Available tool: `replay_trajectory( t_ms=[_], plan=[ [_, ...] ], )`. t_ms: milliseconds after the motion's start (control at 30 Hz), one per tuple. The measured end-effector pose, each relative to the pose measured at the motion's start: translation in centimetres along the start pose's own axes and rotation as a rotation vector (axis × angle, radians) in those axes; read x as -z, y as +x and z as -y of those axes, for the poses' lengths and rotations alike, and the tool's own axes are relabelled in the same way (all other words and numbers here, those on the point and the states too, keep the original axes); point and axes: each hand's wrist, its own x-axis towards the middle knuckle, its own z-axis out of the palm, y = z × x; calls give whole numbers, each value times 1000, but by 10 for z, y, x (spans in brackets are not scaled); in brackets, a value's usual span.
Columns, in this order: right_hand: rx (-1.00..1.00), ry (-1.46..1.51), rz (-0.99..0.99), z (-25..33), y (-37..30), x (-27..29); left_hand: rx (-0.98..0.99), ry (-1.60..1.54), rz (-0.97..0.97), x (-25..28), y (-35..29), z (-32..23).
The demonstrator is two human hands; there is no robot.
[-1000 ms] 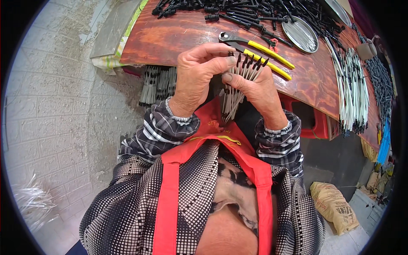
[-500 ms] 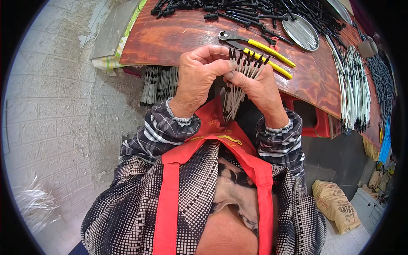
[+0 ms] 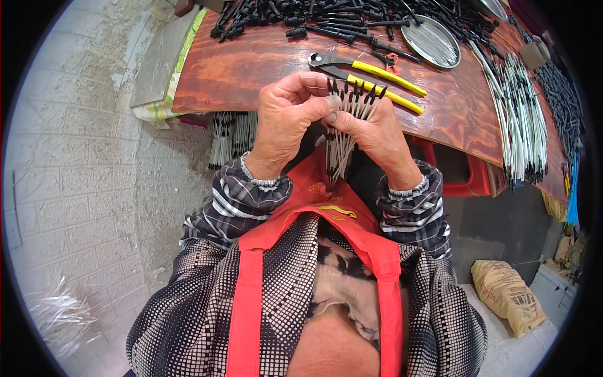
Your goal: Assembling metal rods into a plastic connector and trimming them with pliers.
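A bundle of thin white rods with black tips [image 3: 342, 147] stands roughly upright above my lap, its tips fanned slightly apart at the top. My right hand [image 3: 379, 137] is closed around it, thumb pressed across the front. My left hand [image 3: 282, 125] is at the other side, finger and thumb pinched together by the rods just under the black tips. Whatever lies in that pinch is too small or hidden to name. Just beyond the bundle, a pair of pliers with yellow handles [image 3: 389, 76] lies on the wooden table [image 3: 232, 66].
Many black plastic fittings [image 3: 339, 22] are heaped at the table's back, beside a round metal dish [image 3: 431, 41]. White rods with black ends [image 3: 518, 119] lie at the right, with dark grey pieces [image 3: 561, 103] beyond. More rods [image 3: 232, 135] sit below the table, near a red stool [image 3: 477, 179].
The view has shifted a little, so the table appears slightly further left. Both hands keep nearly the same hold on and beside the rods.
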Motion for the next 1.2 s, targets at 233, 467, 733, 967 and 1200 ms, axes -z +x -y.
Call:
replay_trajectory(
  t_ms=[233,467,733,967,1200],
  plan=[
    [-7,1,44,-8,1,9,32,-46,80,1,5,0],
    [-25,-5,45,-6,0,11,16,-24,92,-3,7,3],
    [10,29,31,-4,-1,4,44,-47,14,-1,2,8],
    [-26,56,26,-10,0,10,41,-121,6,-7,1,8],
    [-41,55,30,-10,0,11,94,-289,14,-8,9,3]
  ],
)
